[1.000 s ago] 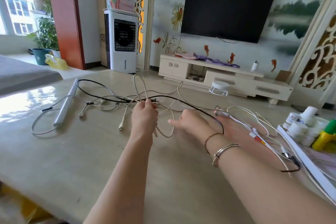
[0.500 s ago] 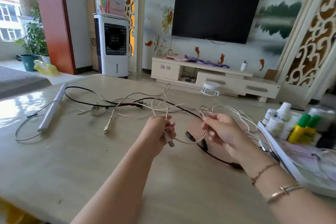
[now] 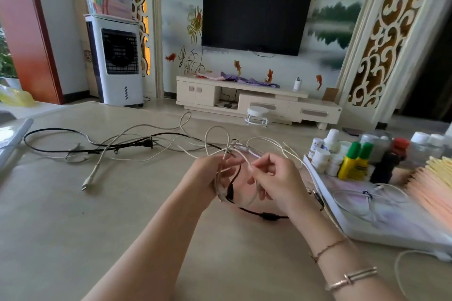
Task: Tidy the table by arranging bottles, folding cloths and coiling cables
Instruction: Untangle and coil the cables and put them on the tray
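Observation:
A tangle of white and black cables [image 3: 137, 146] sprawls over the beige table [image 3: 73, 227]. My left hand [image 3: 210, 178] grips a bunch of white cable ends above the table's middle, with a black lead hanging beside them. Close to its right, my right hand [image 3: 274, 183] pinches a white cable [image 3: 217, 139] that loops up behind both hands. A black cable with an inline block [image 3: 267, 215] lies on the table under my right wrist. Bottles [image 3: 352, 164] stand crowded on a white tray [image 3: 342, 222] at the right.
A grey tube [image 3: 14, 139] lies at the table's left edge. A white plug end [image 3: 85, 186] rests left of centre. Folded peach cloth or paper [image 3: 435, 186] sits on the tray's right part. A loose white cable [image 3: 401, 273] curls near the front right.
Both hands have drawn back from the tangle toward me and come together. The left now holds gathered white cable ends, and the right has taken a pinch on the white cable.

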Available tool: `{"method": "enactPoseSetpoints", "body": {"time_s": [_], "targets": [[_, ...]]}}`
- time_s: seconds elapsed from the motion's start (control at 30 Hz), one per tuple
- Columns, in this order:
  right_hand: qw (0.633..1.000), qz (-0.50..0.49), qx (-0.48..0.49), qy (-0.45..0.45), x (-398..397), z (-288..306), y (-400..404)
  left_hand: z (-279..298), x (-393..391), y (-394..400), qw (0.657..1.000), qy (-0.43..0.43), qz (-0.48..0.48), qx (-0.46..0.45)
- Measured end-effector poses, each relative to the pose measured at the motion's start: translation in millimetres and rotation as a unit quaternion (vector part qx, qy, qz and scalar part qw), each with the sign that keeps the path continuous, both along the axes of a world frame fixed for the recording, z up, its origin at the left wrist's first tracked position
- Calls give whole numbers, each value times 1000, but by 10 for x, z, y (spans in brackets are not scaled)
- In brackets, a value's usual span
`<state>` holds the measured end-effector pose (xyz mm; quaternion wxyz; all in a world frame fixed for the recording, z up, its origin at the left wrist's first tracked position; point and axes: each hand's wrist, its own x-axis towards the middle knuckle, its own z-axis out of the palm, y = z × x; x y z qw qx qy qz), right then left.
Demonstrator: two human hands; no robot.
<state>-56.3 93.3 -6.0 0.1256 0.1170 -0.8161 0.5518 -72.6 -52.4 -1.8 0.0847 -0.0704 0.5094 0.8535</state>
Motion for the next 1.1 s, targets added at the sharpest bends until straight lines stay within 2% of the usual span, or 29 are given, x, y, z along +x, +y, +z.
{"method": "enactPoseSetpoints", "body": {"time_s": [0.17,0.3,0.4,0.47,0.53,0.67,0.8,0.9,1.0,1.1], "targets": [[997,6,73,0,65,-100,-193,-19,34,-213,998,5,-17,59],[998,22,64,-2,85,-83,-197,-5,86,-320,997,22,-34,63],[1000,-9,16,-11,39,-87,-114,59,164,-428,996,39,-43,73],[999,-31,20,4,-20,-124,-105,89,222,-560,995,33,-66,68],[998,-19,54,31,-99,-156,-163,83,235,-732,996,19,-78,23],[988,71,134,35,-335,-179,-491,29,215,-1161,997,-21,-65,-27],[961,127,241,44,-656,-212,-989,-9,180,-1456,998,-39,-41,-22],[937,177,300,28,-851,-251,-1358,-10,176,-1491,998,-35,-60,-10],[925,177,332,54,-994,-319,-1617,-8,181,-1480,995,-14,-99,-23],[911,106,386,103,-1039,-273,-1605,21,186,-1489,995,21,-97,-9]]}}
